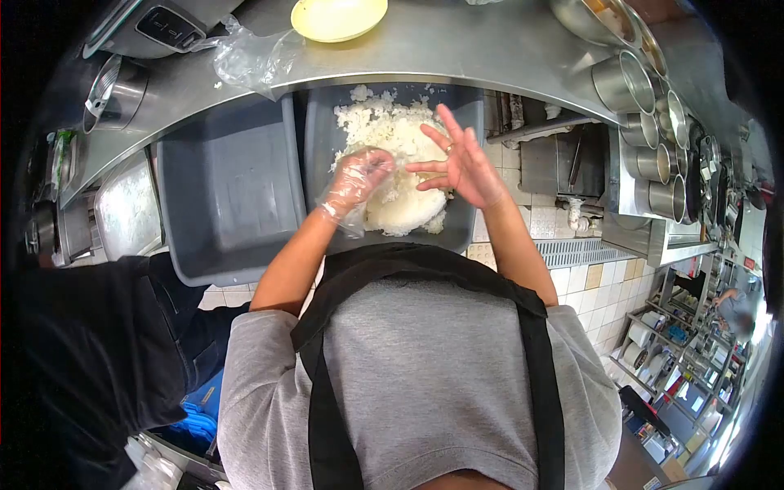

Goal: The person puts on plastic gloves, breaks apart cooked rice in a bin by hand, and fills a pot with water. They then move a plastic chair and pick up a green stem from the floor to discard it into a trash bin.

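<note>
My left hand (359,178) wears a clear plastic glove, its fingers curled together above the rice. A wisp of clear plastic film (398,169) shows at its fingertips; whether this is a second glove is hard to make out. My right hand (467,167) is bare, with fingers spread and pointing toward the left hand. Under both hands lies a large heap of white cooked rice (408,214), part loose and part in a rounded mass. It sits in a grey plastic tub (325,122).
A second grey tub (233,180) stands at the left. On the steel counter (457,45) are a yellow bowl (339,18) and a crumpled plastic bag (255,57). Metal pots (623,82) line the right. A person in dark clothes (106,343) stands close on the left.
</note>
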